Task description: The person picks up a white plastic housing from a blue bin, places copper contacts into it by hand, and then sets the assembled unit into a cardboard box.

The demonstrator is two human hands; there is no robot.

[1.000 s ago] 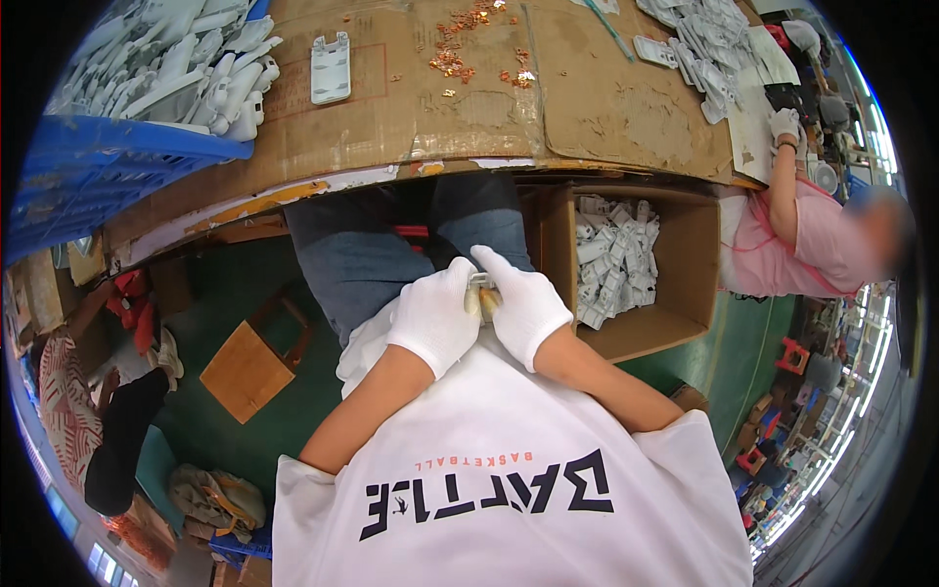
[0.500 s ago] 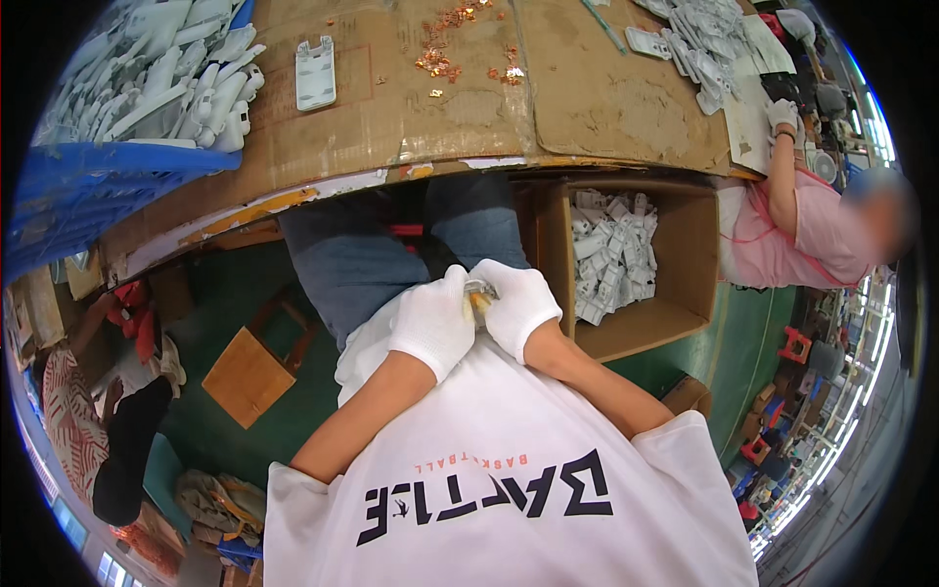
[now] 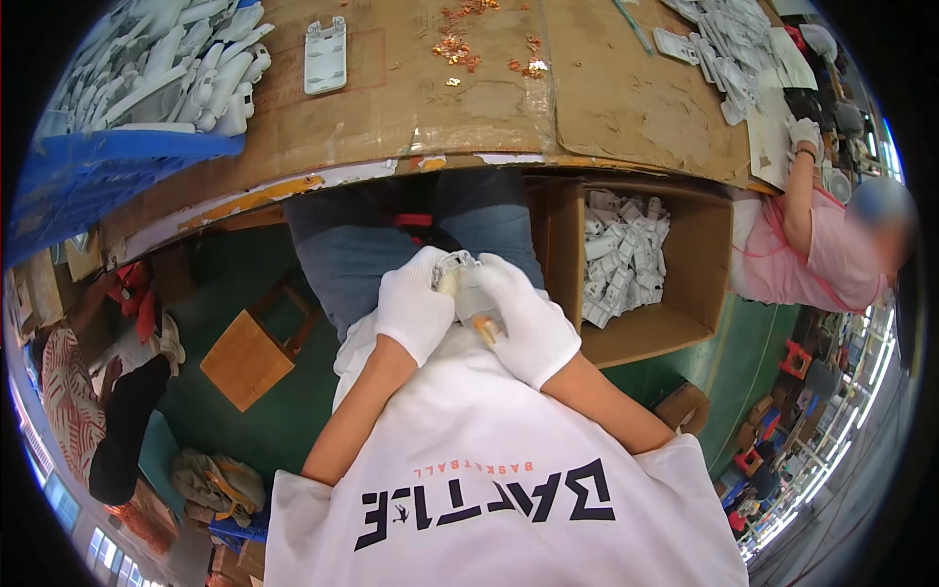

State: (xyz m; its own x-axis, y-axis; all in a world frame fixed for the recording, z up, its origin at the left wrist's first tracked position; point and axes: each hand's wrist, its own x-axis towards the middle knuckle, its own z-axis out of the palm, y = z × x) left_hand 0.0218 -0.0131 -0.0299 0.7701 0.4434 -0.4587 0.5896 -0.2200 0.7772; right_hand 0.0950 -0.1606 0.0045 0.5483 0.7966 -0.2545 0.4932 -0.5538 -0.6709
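Our left hand (image 3: 416, 305) and right hand (image 3: 530, 328) grip one part (image 3: 473, 303). We seem partway: the right box (image 3: 702, 259) holds many white bits (image 3: 624, 259), the far left crate (image 3: 108, 176) too.

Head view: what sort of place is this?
Probably a factory assembly workshop: a blue crate heaped with pale plastic parts, small copper-coloured pieces scattered on the cardboard-covered table, and another gloved person off to the right.

Gloved left hand (image 3: 415, 305) and right hand (image 3: 528, 325) close together, fingers (image 3: 499, 274) curled, bare forearms (image 3: 360, 409) angled inward.
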